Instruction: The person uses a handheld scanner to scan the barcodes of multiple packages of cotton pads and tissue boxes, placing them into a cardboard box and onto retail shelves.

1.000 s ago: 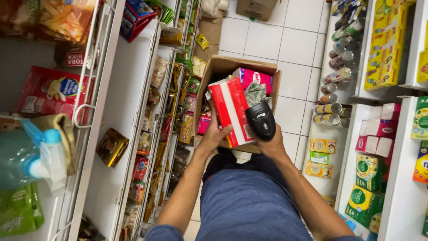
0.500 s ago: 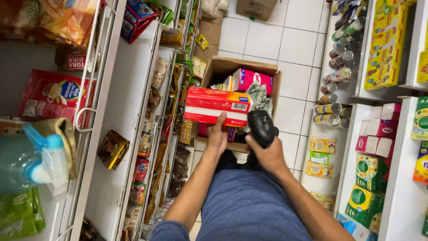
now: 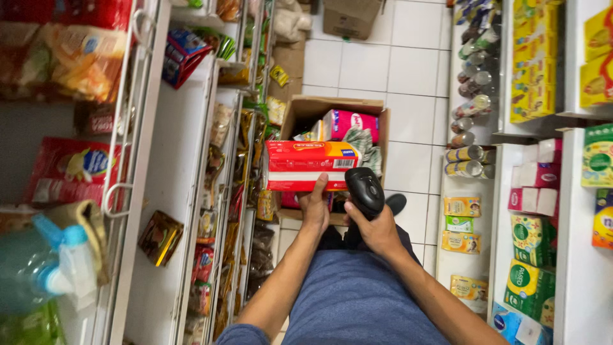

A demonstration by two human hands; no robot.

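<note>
My left hand (image 3: 315, 209) grips a long red, yellow and white box (image 3: 310, 165), held level with its barcode end turned to the right. My right hand (image 3: 378, 231) holds a black handheld scanner (image 3: 364, 191) just right of and below the box, its head close to the barcode. Both hands hover over an open cardboard carton (image 3: 305, 108) on the tiled floor, which holds a pink pack (image 3: 352, 124) and other wrapped goods.
White shelving (image 3: 185, 185) on the left carries snack packets, a red bag and a spray bottle (image 3: 45, 271). Shelves on the right (image 3: 578, 255) hold cans, bottles and yellow, green and pink boxes. Another carton (image 3: 350, 18) sits farther down the narrow tiled aisle.
The red box has turned from tilted upright to lying level in my left hand. The scanner has moved in close under its barcode end.
</note>
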